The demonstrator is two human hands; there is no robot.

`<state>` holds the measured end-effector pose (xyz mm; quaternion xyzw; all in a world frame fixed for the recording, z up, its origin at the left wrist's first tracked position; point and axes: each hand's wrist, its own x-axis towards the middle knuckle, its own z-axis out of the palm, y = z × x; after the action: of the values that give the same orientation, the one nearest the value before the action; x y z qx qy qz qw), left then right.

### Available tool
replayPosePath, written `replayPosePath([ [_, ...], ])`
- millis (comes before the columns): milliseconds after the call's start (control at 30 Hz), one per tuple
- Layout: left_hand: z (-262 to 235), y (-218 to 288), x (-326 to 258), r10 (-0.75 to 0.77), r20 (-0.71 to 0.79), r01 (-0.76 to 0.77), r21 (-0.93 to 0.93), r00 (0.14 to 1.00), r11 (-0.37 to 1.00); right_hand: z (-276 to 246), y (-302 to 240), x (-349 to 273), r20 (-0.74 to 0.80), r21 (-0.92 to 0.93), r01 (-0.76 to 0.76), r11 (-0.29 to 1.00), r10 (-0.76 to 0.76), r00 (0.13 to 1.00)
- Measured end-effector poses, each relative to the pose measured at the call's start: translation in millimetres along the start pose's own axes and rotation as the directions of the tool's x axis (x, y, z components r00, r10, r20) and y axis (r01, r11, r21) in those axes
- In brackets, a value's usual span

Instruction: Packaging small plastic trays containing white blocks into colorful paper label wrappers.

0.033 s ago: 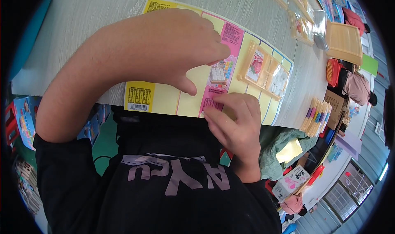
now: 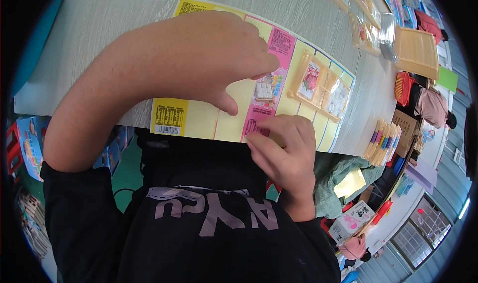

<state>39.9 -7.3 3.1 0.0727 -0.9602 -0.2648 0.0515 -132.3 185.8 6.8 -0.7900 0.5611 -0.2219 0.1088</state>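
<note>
A printed label sheet with yellow and pink strips lies on the table in front of me. My left hand reaches over its middle, thumb and fingers wide apart, palm down with nothing visible in it. At the sheet's near edge, my right hand pinches with thumb and index finger at the lower end of a pink label strip. Its other fingers are curled. A shallow beige plastic case sits on the sheet's right part, holding a card with a pink fruit picture and white pieces under clear film.
More filled beige cases stand at the far right, beside stacked clear trays and beige trays. A row of upright cases is at the table's right end. Green cloth hangs near my right arm. Other people sit farther right.
My right index finger has come slightly closer to the thumb and the sheet's near edge. The left hand has hardly moved.
</note>
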Motion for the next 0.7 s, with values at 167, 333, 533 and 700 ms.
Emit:
replayPosePath([
  [167,-4.5,1.2,-0.1,-0.010,0.023,0.010,-0.012,1.000,1.000,8.5,-0.9,1.4,-0.067,0.028,-0.021,0.999,0.022,0.997],
  [333,-3.9,-1.0,-2.5,0.015,-0.005,-0.015,-0.030,1.000,0.999,1.6,0.5,4.8,-0.097,0.115,-0.052,0.992,0.064,0.993],
  [533,-3.9,-0.3,-2.3,0.012,-0.004,-0.012,-0.038,1.000,0.999,-6.6,3.0,-5.3,-0.126,0.144,-0.202,0.969,0.220,0.967],
  [700,-6.6,1.5,-2.1,-0.037,0.036,0.040,-0.080,0.999,0.996,-9.7,2.9,-14.5,-0.137,0.222,-0.339,0.914,0.373,0.917],
])
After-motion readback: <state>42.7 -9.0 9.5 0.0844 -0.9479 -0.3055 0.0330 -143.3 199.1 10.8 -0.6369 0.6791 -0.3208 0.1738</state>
